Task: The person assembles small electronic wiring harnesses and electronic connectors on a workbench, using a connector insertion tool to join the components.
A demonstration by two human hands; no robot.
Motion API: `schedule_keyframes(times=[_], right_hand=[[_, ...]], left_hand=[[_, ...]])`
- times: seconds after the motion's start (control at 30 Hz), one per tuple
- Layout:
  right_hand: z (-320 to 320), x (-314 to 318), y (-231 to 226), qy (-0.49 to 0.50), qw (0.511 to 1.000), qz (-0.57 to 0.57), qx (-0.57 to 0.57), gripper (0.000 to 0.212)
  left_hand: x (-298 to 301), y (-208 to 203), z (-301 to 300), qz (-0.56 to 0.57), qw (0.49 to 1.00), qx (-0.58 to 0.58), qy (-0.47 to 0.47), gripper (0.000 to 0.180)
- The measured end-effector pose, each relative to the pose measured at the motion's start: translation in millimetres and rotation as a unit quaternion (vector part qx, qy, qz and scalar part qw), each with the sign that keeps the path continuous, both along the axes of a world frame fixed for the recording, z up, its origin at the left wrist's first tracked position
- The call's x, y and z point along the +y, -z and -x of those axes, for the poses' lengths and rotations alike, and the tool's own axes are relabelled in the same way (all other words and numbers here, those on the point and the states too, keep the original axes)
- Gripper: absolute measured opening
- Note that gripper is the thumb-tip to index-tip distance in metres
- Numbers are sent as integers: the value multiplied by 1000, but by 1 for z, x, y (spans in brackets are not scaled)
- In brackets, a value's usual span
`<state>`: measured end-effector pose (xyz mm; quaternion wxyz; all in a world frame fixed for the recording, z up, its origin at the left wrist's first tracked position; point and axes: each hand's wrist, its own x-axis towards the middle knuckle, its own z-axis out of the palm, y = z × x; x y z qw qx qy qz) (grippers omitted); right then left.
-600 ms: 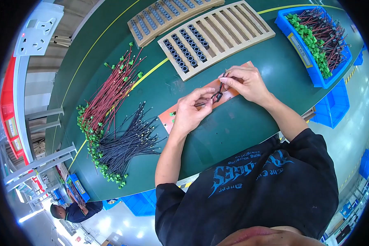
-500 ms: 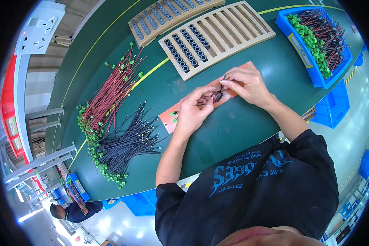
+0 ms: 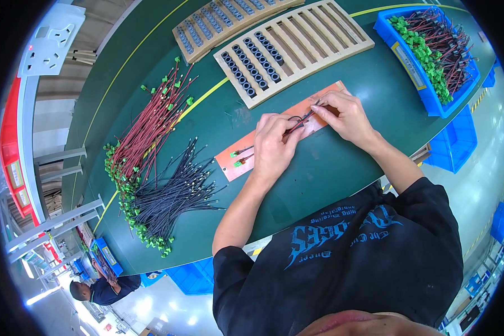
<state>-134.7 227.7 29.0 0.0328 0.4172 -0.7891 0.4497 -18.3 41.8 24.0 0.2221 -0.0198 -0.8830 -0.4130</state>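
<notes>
Both my hands are over a long orange-copper board [image 3: 229, 167] on the green table. A pair of thin wires [image 3: 301, 122], black and dark red, stretches between them above the board. My left hand [image 3: 275, 141] is closed on the wires near their middle. The fingertips of my right hand [image 3: 344, 116] pinch the wires' right end; what sits right at the fingertips is too small to make out. To the left of my left hand, two green connectors [image 3: 238, 163] on wire ends lie against the board, and the wires pass beneath that hand.
Red wires [image 3: 151, 126] and black wires [image 3: 176, 196] with green connectors are piled at the left. Behind the board stands a slotted wooden rack [image 3: 313, 56] with black round parts, and another rack [image 3: 191, 53] beyond it. A blue bin [image 3: 437, 109] of finished-looking wire bundles stands right.
My left hand has shifted slightly right, and my right hand slightly right too. The wires now run straighter between my hands, and more of them shows beside the green connectors.
</notes>
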Motion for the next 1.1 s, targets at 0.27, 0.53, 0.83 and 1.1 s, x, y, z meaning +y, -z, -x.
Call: schedule_keyframes(times=[0.27, 0.53, 0.83, 1.1], right_hand=[[12, 13, -10, 38, 998, -46, 33, 14], [9, -1, 25, 39, 997, -68, 6, 21], [21, 10, 32, 49, 996, -56, -50, 22], [22, 12, 29, 49, 991, -79, -92, 21]], left_hand=[[15, -3, 3, -44, 998, -3, -43, 20], [-6, 27, -5, -23, 998, -41, -37, 22], [3, 11, -2, -94, 985, -124, -68, 34], [-13, 4, -4, 55, 996, -63, 20, 31]])
